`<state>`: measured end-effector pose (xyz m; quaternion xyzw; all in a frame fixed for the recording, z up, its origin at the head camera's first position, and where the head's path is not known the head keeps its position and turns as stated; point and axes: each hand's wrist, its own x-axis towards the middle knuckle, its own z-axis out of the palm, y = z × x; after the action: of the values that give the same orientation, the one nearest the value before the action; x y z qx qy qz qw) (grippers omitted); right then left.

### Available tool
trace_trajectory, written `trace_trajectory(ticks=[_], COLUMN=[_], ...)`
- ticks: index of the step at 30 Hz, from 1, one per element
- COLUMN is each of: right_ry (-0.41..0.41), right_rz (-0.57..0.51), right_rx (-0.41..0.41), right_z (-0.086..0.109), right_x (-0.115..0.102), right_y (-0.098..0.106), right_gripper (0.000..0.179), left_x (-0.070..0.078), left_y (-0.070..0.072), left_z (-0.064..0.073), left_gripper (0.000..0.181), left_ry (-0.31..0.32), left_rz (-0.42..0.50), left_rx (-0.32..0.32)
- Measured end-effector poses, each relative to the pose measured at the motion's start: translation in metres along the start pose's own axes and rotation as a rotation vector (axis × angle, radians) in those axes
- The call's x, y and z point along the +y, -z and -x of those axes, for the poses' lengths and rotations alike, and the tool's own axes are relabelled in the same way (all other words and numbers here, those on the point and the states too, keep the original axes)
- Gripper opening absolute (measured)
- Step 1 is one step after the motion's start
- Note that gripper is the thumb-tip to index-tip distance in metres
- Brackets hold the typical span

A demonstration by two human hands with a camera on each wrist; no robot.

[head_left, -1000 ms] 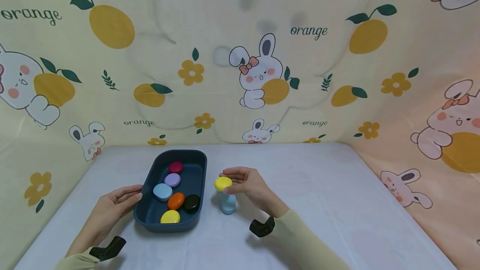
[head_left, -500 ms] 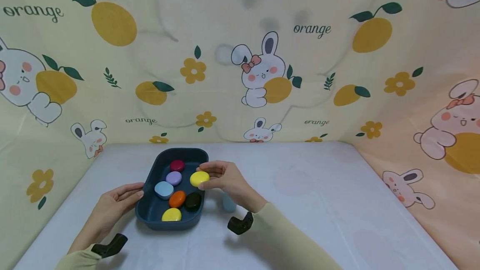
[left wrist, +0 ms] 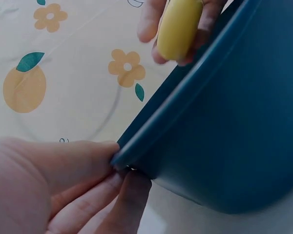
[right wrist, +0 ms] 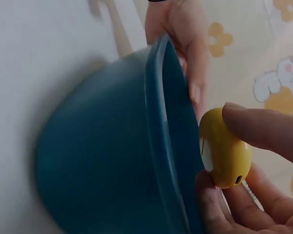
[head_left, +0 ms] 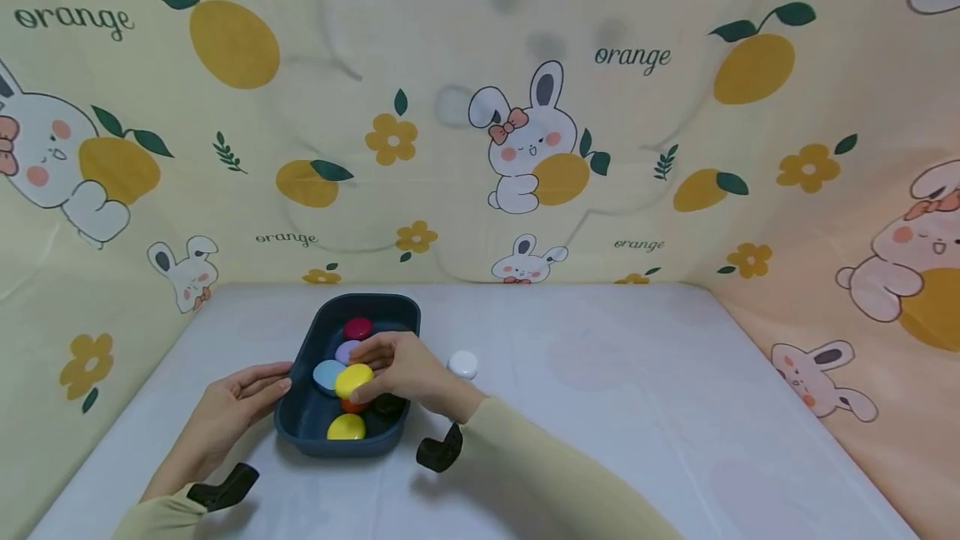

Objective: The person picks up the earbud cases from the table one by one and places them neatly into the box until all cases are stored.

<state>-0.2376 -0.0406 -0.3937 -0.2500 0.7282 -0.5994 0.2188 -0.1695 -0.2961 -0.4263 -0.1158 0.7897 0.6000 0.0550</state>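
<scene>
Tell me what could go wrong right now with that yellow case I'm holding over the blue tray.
The yellow case is only pinched by the right hand, so it might slip and knock the orange case or black case below. The tray looks crowded, so it may land on top of another case. The left hand touches only one side of the tray, which might shift.

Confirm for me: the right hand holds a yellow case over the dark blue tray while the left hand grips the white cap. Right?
Not quite. The left hand rests on the rim of the dark blue tray, as the left wrist view shows. The white cap lies untouched on the table. The right hand does hold the yellow case over the tray.
</scene>
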Motion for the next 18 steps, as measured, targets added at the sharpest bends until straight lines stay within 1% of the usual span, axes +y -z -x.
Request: trace_trajectory(ticks=[5, 9, 11, 13, 15, 18], right_ry=[-0.025, -0.07, -0.077, -0.063, -0.03, 0.017], right_rz=[0.001, -0.011, -0.023, -0.041, -0.073, -0.119], right_rx=[-0.035, -0.064, -0.065, -0.06, -0.057, -0.028], right_z=[-0.005, -0.006, -0.007, -0.007, -0.004, 0.001], right_x=[0.001, 0.001, 0.002, 0.002, -0.002, -0.009], right_y=[-0.012, -0.02, -0.021, -0.019, -0.013, 0.001], right_gripper=[0.038, 0.046, 0.049, 0.046, 0.04, 0.031], left_x=[-0.001, -0.001, 0.0, 0.001, 0.001, 0.001], left_y=[0.001, 0.002, 0.002, 0.001, 0.001, 0.001], left_z=[-0.001, 0.0, 0.0, 0.001, 0.001, 0.001], left_gripper=[0.063, 0.064, 0.064, 0.063, 0.063, 0.062], left_ry=[-0.004, -0.014, -0.018, -0.021, -0.021, -0.014], left_rz=[-0.002, 0.002, 0.004, 0.006, 0.005, 0.004], left_rx=[-0.01, -0.022, -0.025, -0.026, -0.023, -0.017])
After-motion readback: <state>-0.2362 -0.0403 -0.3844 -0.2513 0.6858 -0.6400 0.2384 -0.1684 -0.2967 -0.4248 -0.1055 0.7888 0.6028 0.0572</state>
